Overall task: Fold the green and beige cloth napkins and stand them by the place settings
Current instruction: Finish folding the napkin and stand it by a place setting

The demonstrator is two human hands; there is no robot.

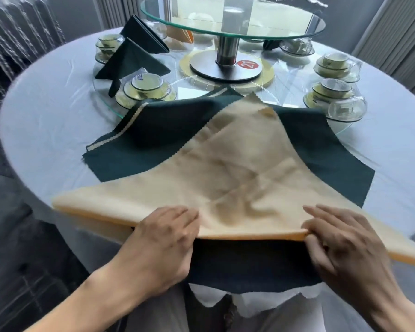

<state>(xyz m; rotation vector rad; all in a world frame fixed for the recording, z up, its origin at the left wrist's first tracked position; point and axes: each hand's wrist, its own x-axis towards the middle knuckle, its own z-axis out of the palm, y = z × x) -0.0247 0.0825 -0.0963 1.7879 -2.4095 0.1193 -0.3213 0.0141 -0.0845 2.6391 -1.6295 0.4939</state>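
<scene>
The beige napkin [237, 168] lies folded into a triangle, its long folded edge along the near rim of the worktop [41, 111] and its point aimed away toward the centre. That layout suits the next fold, I judge: a straight base close to the body, where both hands can work it evenly. It rests on top of a spread green napkin [168, 121], which seems to serve as a stack of cloth waiting its turn; a strip of beige peeks out along the green one's far left edge.

The left hand [163, 245] lies on the folded edge with its fingers curled over it, though whether the grip is pinching the cloth or only pressing it down I cannot tell. The right hand [340, 243] has its fingers over the top and the thumb under the fold, so its grip is closed on the beige napkin. Holding both ends of one edge probably keeps the crease straight while it is rolled or turned up.

Farther out, two folded green napkins [132, 61] already stand by bowl sets [146, 88] on the left, showing the finished shape. A glass turntable [233, 20] on a metal post sits at the centre.
</scene>
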